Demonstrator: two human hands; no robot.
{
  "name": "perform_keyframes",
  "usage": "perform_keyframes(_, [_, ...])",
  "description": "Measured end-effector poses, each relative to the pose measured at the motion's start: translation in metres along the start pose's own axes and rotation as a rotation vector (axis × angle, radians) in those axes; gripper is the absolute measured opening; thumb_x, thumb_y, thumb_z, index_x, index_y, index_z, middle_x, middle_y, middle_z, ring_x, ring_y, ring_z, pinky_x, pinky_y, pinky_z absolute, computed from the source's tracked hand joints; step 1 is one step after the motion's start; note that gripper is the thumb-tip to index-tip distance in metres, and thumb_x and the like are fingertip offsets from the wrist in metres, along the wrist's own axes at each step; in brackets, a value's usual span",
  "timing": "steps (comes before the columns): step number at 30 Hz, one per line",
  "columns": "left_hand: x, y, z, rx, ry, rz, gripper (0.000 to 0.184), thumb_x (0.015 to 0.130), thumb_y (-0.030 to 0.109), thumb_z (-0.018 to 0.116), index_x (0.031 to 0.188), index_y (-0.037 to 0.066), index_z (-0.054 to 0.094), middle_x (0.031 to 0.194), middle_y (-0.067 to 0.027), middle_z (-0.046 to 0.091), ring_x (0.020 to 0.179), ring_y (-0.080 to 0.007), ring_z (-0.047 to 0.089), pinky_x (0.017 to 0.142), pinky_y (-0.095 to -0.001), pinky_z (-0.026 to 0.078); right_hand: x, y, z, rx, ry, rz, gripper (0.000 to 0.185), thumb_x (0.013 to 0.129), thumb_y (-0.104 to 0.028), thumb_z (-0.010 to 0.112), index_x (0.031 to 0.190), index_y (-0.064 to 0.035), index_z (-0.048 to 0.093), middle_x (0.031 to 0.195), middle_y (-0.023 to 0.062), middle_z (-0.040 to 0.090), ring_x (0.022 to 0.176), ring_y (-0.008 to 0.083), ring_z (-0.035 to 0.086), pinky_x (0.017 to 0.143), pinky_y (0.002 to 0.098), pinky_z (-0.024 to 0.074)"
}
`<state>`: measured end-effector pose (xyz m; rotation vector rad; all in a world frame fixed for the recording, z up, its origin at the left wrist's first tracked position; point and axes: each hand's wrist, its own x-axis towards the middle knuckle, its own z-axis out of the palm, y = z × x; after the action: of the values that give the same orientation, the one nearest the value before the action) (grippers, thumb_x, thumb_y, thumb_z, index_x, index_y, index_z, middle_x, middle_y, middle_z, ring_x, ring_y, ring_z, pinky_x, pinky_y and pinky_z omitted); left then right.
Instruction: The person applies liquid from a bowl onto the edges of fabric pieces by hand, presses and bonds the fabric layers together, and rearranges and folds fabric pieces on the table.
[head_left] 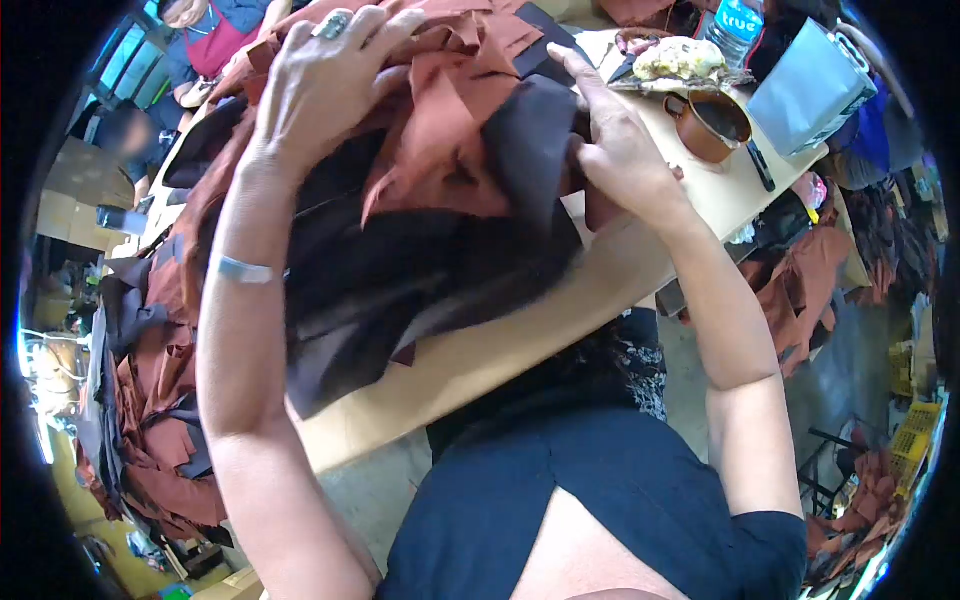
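A heap of cut cloth pieces covers the table under both hands, rust-brown cloth [430, 130] mixed with black cloth [430, 255]. My left hand [335, 85], with a ring on one finger, lies over the far left part of the heap, fingers spread and bent on the brown pieces. At the heap's right side is my right hand [625, 145]. Its index finger stretches forward and its thumb stands apart, beside the edge of a dark grey cloth piece [530, 140]. The lower fingers of that hand are partly hidden.
On the table's right stand a brown mug [712, 128], a black pen [761, 166], a pale grey container [812, 88], a water bottle [735, 30] and a whitish lump [680, 60]. Scrap piles [800, 290] lie beside the table [480, 355]. Other people sit at the far left.
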<state>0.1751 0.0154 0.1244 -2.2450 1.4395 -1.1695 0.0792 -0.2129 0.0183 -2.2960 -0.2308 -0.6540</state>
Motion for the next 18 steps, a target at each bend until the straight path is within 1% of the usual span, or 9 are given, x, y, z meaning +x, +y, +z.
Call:
perform_keyframes(1, [-0.002,0.001,0.001,0.067,-0.077,-0.020,0.056,0.072,0.016,0.065,0.126,0.012,0.049,0.113,-0.0078,0.052,0.098,-0.0264,0.050,0.085,-0.0409,0.039,0.006,-0.002,-0.001,-0.055,-0.063,0.078,0.072,0.071,0.006,0.052,0.138,-0.0093,0.031,0.111,0.0222,0.054,0.104,0.0378,0.053,0.092,0.0415,0.0414])
perform_keyframes(2, [-0.007,0.007,0.000,-0.046,-0.132,-0.167,0.059,0.072,0.016,0.067,0.128,0.016,0.048,0.122,-0.0094,0.049,0.113,-0.0251,0.046,0.095,-0.0395,0.036,0.012,-0.003,-0.002,-0.113,-0.130,0.152,0.070,0.072,0.010,0.049,0.138,-0.0064,0.032,0.124,0.0251,0.049,0.115,0.0386,0.049,0.096,0.0388,0.0402])
perform_keyframes(4, [-0.015,0.027,-0.012,0.060,0.238,-0.107,0.032,0.075,0.028,0.068,0.100,0.011,0.059,0.099,-0.0040,0.059,0.089,-0.0229,0.058,0.077,-0.0385,0.045,0.016,0.009,-0.001,-0.232,-0.117,0.073,0.060,0.077,0.003,0.051,0.135,-0.0069,0.037,0.114,0.0238,0.056,0.107,0.0391,0.054,0.090,0.0410,0.0440])
perform_keyframes(7, [-0.051,0.093,-0.055,-0.282,-0.056,-0.205,0.038,0.072,0.023,0.069,0.107,0.013,0.058,0.112,-0.0048,0.055,0.102,-0.0269,0.053,0.086,-0.0408,0.042,0.023,0.037,0.007,-0.304,-0.039,-0.039,0.059,0.081,-0.011,0.051,0.137,-0.0134,0.032,0.084,0.0243,0.062,0.077,0.0390,0.062,0.072,0.0457,0.0495])
perform_keyframes(8, [-0.060,0.112,-0.065,-0.375,-0.215,-0.221,0.041,0.071,0.023,0.070,0.109,0.013,0.058,0.116,-0.0052,0.053,0.106,-0.0283,0.051,0.088,-0.0413,0.041,0.045,0.084,0.040,-0.461,-0.134,0.071,0.054,0.085,-0.015,0.046,0.138,-0.0116,0.032,0.087,0.0244,0.063,0.077,0.0383,0.062,0.070,0.0449,0.0486])
perform_keyframes(12, [-0.086,0.152,-0.065,-0.455,-0.447,-0.265,0.041,0.070,0.021,0.069,0.108,0.012,0.059,0.121,-0.0065,0.051,0.118,-0.0302,0.044,0.089,-0.0436,0.041,0.022,0.053,0.009,-0.190,0.008,-0.141,0.057,0.084,-0.017,0.049,0.138,-0.0106,0.033,0.087,0.0233,0.063,0.077,0.0381,0.062,0.069,0.0456,0.0475])
perform_keyframes(16, [-0.105,0.155,-0.087,-0.590,0.004,-0.256,0.026,0.070,0.010,0.068,0.095,0.011,0.066,0.110,-0.0076,0.061,0.107,-0.0278,0.055,0.090,-0.0424,0.045,0.019,0.044,0.006,-0.104,0.079,-0.194,0.061,0.083,-0.018,0.051,0.139,-0.0098,0.030,0.088,0.0212,0.063,0.081,0.0389,0.061,0.071,0.0471,0.0456])
perform_keyframes(17, [-0.106,0.157,-0.098,-0.577,0.080,-0.270,0.023,0.070,0.006,0.069,0.092,0.011,0.066,0.105,-0.0078,0.063,0.101,-0.0269,0.058,0.089,-0.0421,0.046,0.015,0.040,0.002,-0.158,0.002,-0.030,0.064,0.082,-0.017,0.053,0.141,-0.0106,0.029,0.095,0.0201,0.063,0.089,0.0379,0.059,0.076,0.0457,0.0446])
perform_keyframes(18, [-0.117,0.156,-0.103,-0.603,0.124,-0.259,0.021,0.071,0.007,0.069,0.091,0.011,0.066,0.109,-0.0092,0.061,0.106,-0.0287,0.055,0.090,-0.0435,0.045,0.010,0.037,0.000,-0.137,0.021,-0.051,0.064,0.082,-0.018,0.053,0.141,-0.0109,0.028,0.098,0.0202,0.062,0.091,0.0379,0.058,0.078,0.0451,0.0440])
